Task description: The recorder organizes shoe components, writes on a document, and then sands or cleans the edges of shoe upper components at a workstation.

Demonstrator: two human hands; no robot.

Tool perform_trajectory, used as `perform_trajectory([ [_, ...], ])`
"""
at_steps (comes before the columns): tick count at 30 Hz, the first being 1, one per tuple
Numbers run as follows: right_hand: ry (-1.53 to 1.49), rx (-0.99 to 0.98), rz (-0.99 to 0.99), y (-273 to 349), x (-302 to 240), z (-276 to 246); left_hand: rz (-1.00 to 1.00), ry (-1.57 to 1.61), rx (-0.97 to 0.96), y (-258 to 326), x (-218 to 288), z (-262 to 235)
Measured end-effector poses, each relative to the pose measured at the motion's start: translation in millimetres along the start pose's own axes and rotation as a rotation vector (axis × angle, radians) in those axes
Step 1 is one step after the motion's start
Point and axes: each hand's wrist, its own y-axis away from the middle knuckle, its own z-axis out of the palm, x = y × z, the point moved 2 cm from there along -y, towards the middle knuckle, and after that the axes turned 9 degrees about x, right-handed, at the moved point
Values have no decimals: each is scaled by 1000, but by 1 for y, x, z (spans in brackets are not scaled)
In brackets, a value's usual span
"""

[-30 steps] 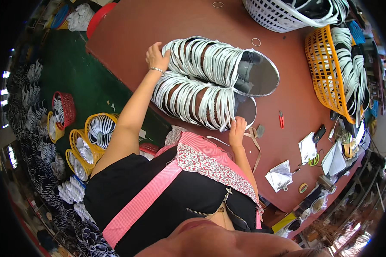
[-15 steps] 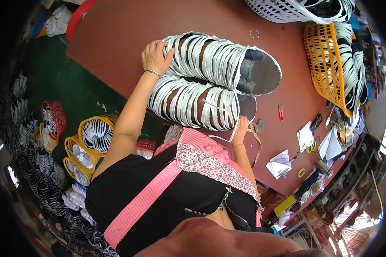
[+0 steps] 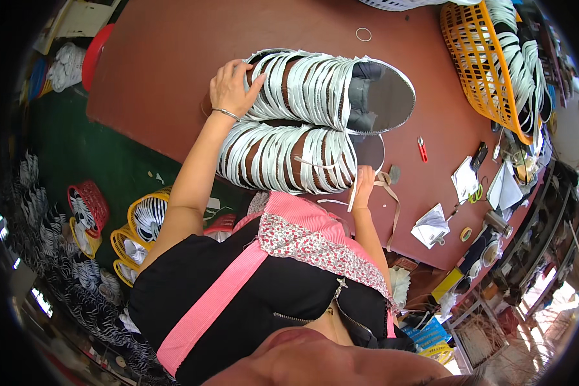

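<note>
Slightly above the middle of the frame, upper stack of white-banded pieces (image 3: pixel 305 90) and lower stack of white-banded pieces (image 3: pixel 283 157), side by side on red-brown table (image 3: pixel 161 83), both lying lengthwise from left to right. Between the white bands, brown and black parts in view; at the right ends, rounded dark grey panels, with more showing on the upper stack.

Left hand (image 3: pixel 233 90) on the left end of the upper stack, with back upward and thumb apart from the fingers. Cannot tell surely from this view whether gripping or only resting there. On the left wrist, thin silver-coloured bracelet (image 3: pixel 225 114).

Right hand (image 3: pixel 364 184) at the lower right end of the lower stack, just beside a loose white strip (image 3: pixel 353 195). With fingertips partly hidden, cannot tell whether pinching the strip or only touching the end of the stack.

Right of centre, near the right hand, small grey lump (image 3: pixel 394 174) and bent tan ribbon (image 3: pixel 397 209); farther to the right, red thread snips (image 3: pixel 422 150), loose papers (image 3: pixel 431 226) and tape roll (image 3: pixel 466 234).

At upper centre, thin pale ring (image 3: pixel 363 34). At upper right, yellow plastic basket (image 3: pixel 476 61), filled with similar white-banded pieces. At left, below the middle, red basket (image 3: pixel 97 204) on green floor (image 3: pixel 58 145).
</note>
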Motion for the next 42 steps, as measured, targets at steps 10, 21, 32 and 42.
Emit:
perform_trajectory([
  [10, 8, 21, 1, 0, -3, -1, 333, 40, 19, -2, 20, 13],
  [21, -33, 68, 5, -2, -3, -1, 248, 147, 61, -17, 44, 12],
  [32, -44, 111, -11, -1, -3, -1, 197, 17, -1, -15, 52, 21],
  [42, -67, 135, -9, -1, -2, -1, 409, 326, 18, -15, 61, 27],
])
